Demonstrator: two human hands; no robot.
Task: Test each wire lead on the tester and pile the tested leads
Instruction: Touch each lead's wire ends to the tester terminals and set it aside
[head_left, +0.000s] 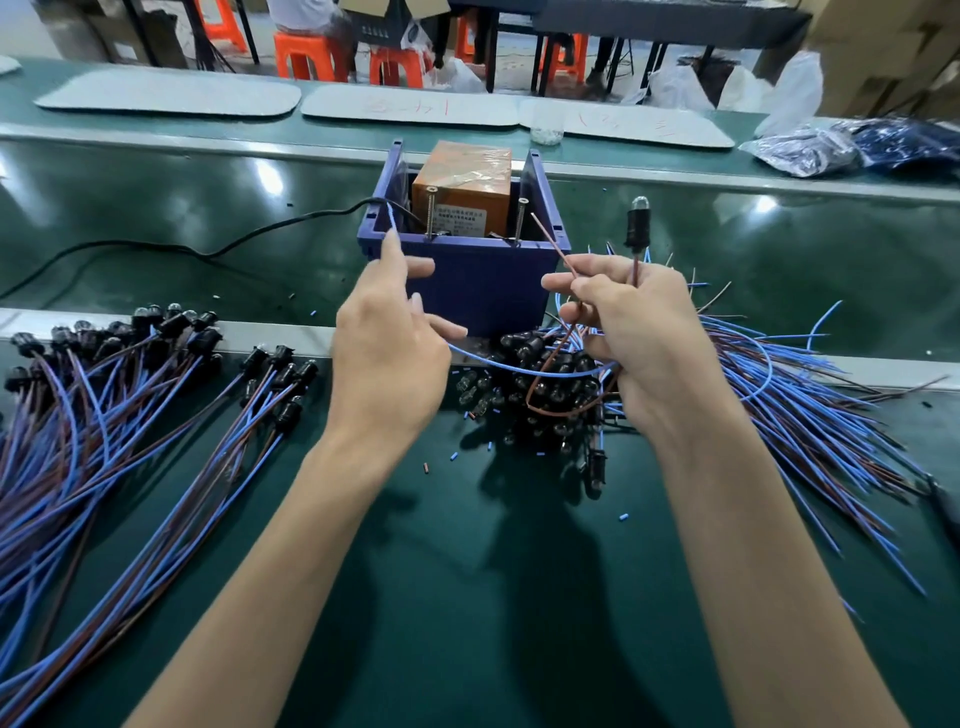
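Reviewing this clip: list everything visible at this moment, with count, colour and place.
tester: one, orange unit in a blue bin, table centre
metal posts: two, silver, at tester front
power cable: one, black, running left from tester
left lead pile: many, blue and brown wires, black sockets, table left
right lead pile: many, same colours, below and right of tester
held lead: one, black socket up, between both hands
mats: three, white, far edge
stools: several, orange, background
left hand: pinches held lead's blue wire
right hand: grips held lead's brown wire

Lead (637, 228) (blu/brn) raised, tester (460, 192) ctr
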